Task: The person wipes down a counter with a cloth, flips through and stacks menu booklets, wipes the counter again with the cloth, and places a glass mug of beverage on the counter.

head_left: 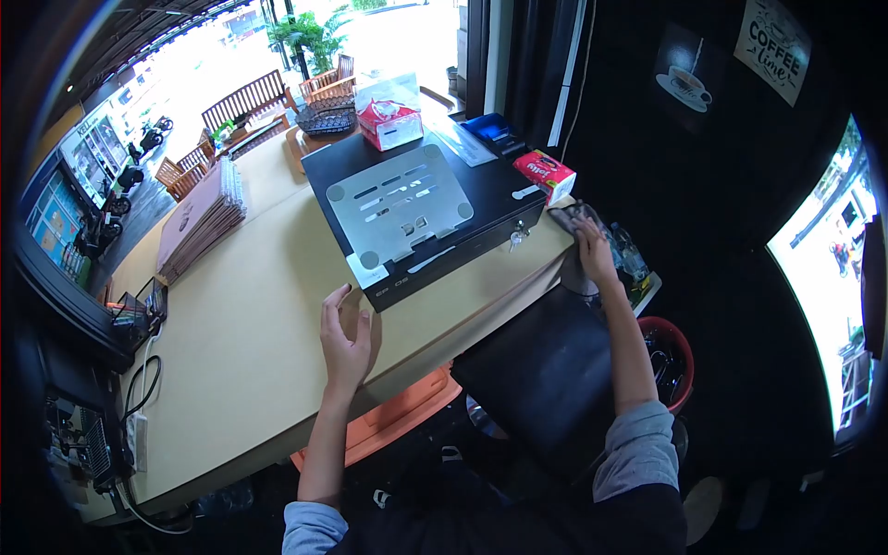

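Note:
My left hand is open over the table's front part, thumb and fingers apart, close to the front left corner of a black cash drawer. Nothing is in it. My right hand reaches to the right end of the table, its fingers stretched over a dark, flat item whose kind I cannot make out. On top of the drawer lies a silver metal stand with slots and round pads. Keys hang from the lock on the drawer's front.
A red jelly box and a red and white pack sit on the drawer. Spiral-bound menus are stacked on the table at left, near a power strip. A black seat and a red bin stand below.

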Demonstrator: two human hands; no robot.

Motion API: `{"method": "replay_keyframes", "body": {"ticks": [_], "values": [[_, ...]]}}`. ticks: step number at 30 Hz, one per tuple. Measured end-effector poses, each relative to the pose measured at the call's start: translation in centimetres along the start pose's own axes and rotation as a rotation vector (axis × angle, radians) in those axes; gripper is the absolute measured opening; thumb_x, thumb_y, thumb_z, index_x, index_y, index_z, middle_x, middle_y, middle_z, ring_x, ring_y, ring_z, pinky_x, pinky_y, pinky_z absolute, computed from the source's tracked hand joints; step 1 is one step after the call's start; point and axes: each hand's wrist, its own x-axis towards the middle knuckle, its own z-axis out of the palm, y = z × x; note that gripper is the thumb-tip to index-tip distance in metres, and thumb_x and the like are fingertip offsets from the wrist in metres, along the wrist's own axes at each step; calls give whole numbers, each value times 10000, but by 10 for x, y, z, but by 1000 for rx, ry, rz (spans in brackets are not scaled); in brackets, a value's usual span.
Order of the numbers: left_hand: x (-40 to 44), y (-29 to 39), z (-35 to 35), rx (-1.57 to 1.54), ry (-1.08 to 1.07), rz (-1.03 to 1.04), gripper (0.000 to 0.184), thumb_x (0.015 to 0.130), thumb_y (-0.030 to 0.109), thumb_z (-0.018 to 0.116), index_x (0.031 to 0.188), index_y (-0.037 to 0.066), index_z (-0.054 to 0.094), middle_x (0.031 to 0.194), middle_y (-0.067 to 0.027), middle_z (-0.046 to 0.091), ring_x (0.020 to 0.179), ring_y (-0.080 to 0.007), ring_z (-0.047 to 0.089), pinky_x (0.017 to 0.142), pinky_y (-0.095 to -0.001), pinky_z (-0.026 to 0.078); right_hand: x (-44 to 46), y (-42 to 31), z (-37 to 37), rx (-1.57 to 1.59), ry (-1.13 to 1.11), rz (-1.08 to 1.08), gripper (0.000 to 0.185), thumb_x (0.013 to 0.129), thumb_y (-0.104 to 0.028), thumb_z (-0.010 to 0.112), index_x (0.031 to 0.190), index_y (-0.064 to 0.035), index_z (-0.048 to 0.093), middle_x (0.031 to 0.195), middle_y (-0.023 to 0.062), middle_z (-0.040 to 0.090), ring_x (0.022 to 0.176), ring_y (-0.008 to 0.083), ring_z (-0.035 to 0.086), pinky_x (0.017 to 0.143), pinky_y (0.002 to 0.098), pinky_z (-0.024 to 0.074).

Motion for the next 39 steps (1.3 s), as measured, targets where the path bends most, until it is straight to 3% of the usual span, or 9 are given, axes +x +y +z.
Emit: {"method": "replay_keyframes", "body": {"ticks": [5, 9, 21, 28, 30, 32, 33, 36, 39], "values": [[1, -1, -6, 17, -21, 26, 382, 805, 75, 567, 1167, 9, 466, 1160, -159, 505, 1116, -306, 478, 965, -372, 364, 4, 3, 21, -98, 60, 116, 328, 920, -197, 419, 1203, -94, 548, 1343, 105, 437, 1303, 307, 311, 1047, 570, 167], [3, -1, -26, 55, -77, 67, 413, 797, 81, 580, 1183, 12, 450, 1191, -166, 477, 1136, -317, 460, 978, -379, 363, -28, -40, 29, -166, -14, -12, 324, 910, -180, 433, 1191, -74, 555, 1338, 98, 444, 1301, 304, 313, 1063, 549, 146], [-23, -66, -165, 193, -82, 39, 467, 790, 161, 602, 1208, 29, 440, 1236, -162, 442, 1170, -318, 427, 993, -397, 356, -145, -330, 123, 97, -347, -380, 338, 863, -143, 494, 1174, -16, 535, 1330, 180, 421, 1245, 370, 365, 1040, 524, 228], [-47, -113, -281, 313, 16, -54, 490, 792, 166, 602, 1223, 18, 421, 1246, -163, 426, 1189, -317, 404, 1011, -397, 329, -37, -388, 246, 283, -478, -502, 382, 864, -117, 452, 1231, -15, 486, 1333, 235, 391, 1239, 440, 340, 1041, 521, 231], [-60, -120, -317, 357, 57, -94, 493, 792, 168, 602, 1225, 19, 419, 1247, -164, 425, 1189, -318, 403, 1010, -398, 330, 34, -359, 318, -137, -580, -313, 465, 919, -261, 370, 1368, -143, 344, 1459, 171, 197, 1337, 393, 167, 1062, 528, 166], [-74, -130, -349, 405, 93, -131, 496, 793, 171, 602, 1228, 20, 417, 1247, -165, 425, 1189, -318, 403, 1009, -398, 331, 67, -405, 318, -183, -570, 94, 550, 914, -362, 334, 1424, -192, 217, 1507, 94, 30, 1364, 366, 93, 1055, 582, 119], [-83, -136, -364, 415, 111, -148, 494, 795, 166, 600, 1229, 19, 415, 1249, -164, 424, 1187, -318, 406, 1006, -396, 334, 73, -433, 326, -271, -544, 139, 548, 908, -327, 333, 1426, -197, 209, 1504, 101, 52, 1363, 371, 97, 1040, 610, 120], [-99, -148, -400, 425, 157, -180, 481, 799, 152, 594, 1226, 20, 417, 1249, -162, 427, 1181, -316, 414, 1000, -392, 341, 35, -519, 366, -287, -460, -428, 489, 897, -257, 337, 1383, -200, 324, 1468, 98, 223, 1337, 355, 212, 1022, 613, 167], [-111, -153, -420, 396, 210, -185, 449, 801, 135, 588, 1208, 22, 437, 1232, -160, 445, 1166, -315, 430, 991, -389, 348, -38, -606, 377, 24, -592, -900, 437, 871, -273, 449, 1299, -183, 455, 1418, 94, 329, 1297, 330, 308, 1041, 548, 205]]}}
